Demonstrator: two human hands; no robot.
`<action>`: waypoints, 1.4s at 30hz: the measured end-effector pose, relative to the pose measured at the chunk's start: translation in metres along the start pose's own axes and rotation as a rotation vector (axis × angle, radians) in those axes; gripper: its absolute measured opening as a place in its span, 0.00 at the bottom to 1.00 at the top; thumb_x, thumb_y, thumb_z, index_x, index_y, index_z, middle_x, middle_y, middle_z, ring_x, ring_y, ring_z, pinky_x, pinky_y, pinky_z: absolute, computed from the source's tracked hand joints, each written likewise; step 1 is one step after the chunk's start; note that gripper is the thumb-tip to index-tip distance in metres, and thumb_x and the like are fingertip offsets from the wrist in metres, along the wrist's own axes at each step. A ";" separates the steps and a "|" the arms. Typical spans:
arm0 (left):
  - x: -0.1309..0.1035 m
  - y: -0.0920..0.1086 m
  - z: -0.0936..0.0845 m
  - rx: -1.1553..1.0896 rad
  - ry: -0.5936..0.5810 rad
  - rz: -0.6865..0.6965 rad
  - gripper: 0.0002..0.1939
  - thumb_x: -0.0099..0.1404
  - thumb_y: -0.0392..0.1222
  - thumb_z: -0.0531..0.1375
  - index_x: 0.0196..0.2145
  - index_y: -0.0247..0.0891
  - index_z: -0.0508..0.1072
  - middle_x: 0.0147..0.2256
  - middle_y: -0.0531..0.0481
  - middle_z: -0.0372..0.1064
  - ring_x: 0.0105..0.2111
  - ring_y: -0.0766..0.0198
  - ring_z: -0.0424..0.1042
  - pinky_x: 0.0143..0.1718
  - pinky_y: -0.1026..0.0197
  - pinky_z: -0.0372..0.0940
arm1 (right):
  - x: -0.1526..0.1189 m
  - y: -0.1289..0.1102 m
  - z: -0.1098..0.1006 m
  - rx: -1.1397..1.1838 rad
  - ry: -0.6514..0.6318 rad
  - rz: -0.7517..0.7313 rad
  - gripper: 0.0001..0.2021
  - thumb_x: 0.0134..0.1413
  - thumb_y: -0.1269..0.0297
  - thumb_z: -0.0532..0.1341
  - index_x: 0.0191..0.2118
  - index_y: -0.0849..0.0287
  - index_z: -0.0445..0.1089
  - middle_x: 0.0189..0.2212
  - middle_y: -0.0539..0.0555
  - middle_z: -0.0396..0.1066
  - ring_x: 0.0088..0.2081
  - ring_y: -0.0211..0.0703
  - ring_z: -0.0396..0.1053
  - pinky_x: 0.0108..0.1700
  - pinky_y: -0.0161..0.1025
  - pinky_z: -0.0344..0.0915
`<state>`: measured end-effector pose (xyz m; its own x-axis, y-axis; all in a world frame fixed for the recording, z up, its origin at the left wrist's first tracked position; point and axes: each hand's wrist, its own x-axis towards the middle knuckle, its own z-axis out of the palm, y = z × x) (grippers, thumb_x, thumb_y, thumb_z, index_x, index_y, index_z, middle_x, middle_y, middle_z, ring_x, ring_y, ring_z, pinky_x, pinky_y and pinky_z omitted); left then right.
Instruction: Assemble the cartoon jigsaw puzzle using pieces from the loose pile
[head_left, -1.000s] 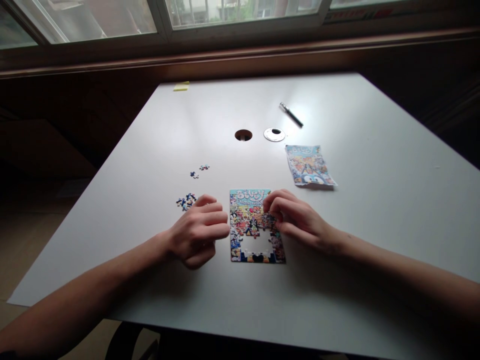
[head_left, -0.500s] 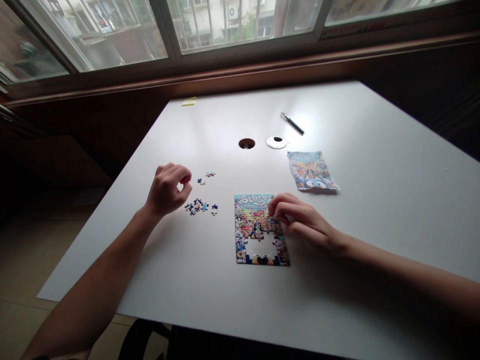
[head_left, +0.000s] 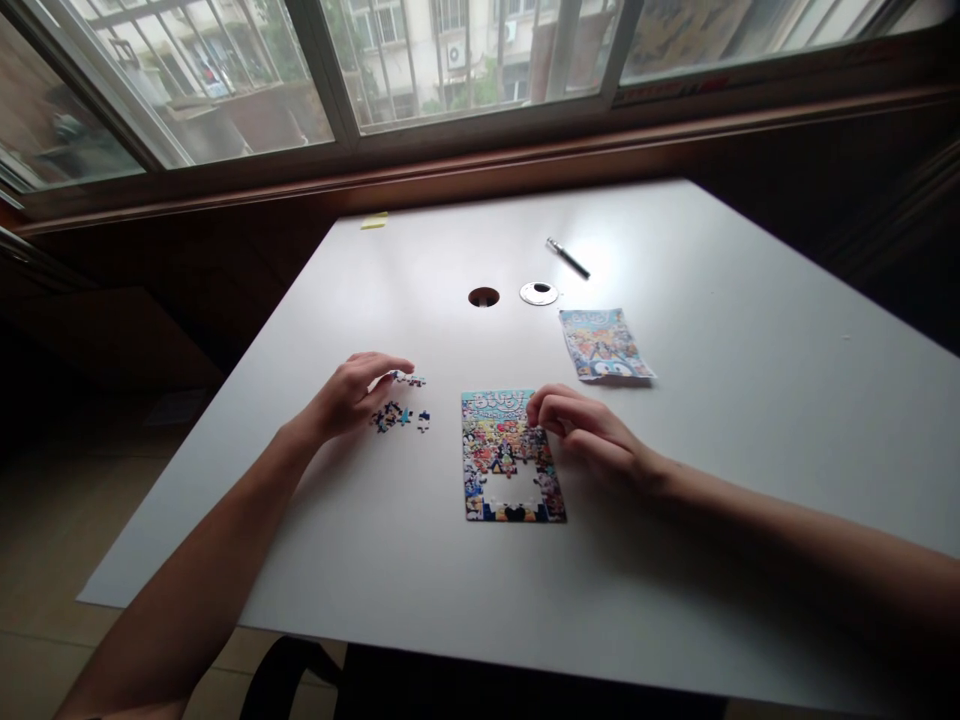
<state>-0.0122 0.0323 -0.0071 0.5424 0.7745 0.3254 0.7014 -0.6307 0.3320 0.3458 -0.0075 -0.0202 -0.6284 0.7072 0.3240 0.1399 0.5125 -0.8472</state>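
Head cam: L hand (head_left: 352, 392) is over the desk's (head_left: 360, 570) left half, thumb & index apart, tips at the upper loose pcs (head_left: 418, 381); can't tell re contact. The pile (head_left: 385, 417) lies just beside it, nearer the near edge, so a low thumb or dragging fingers could scatter it, maybe toward the left edge. R hand (head_left: 589, 428) is curled at the right side of the part-built puzzle (head_left: 496, 436); can't tell if fingertips pinch it or just rest. Puzzle lies mid-desk, b/w near edge & hole (head_left: 484, 297), w/ a gap in its near-edge half. Main risk imo: R hand pressing or shifting could pop joints, esp. the thin strip nearest the near edge. A flicked pc reaching the hole: unlikely, well apart.
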 end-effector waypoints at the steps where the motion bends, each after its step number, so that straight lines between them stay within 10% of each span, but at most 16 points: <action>1: 0.000 -0.001 -0.001 0.002 0.034 0.004 0.16 0.68 0.35 0.53 0.50 0.40 0.74 0.48 0.47 0.74 0.49 0.59 0.72 0.54 0.52 0.65 | 0.000 0.000 0.000 0.003 0.001 0.006 0.08 0.49 0.67 0.51 0.33 0.59 0.65 0.35 0.55 0.63 0.35 0.45 0.58 0.36 0.42 0.55; 42: -0.005 -0.006 0.004 0.002 0.007 -0.025 0.07 0.69 0.39 0.55 0.40 0.40 0.73 0.41 0.48 0.70 0.38 0.63 0.72 0.39 0.61 0.67 | 0.000 -0.004 -0.002 0.049 -0.009 0.083 0.03 0.50 0.66 0.52 0.31 0.58 0.61 0.36 0.55 0.62 0.38 0.47 0.59 0.38 0.43 0.55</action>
<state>-0.0175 0.0321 -0.0141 0.5217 0.7894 0.3235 0.7153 -0.6114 0.3384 0.3462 -0.0086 -0.0155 -0.6233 0.7415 0.2485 0.1542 0.4280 -0.8905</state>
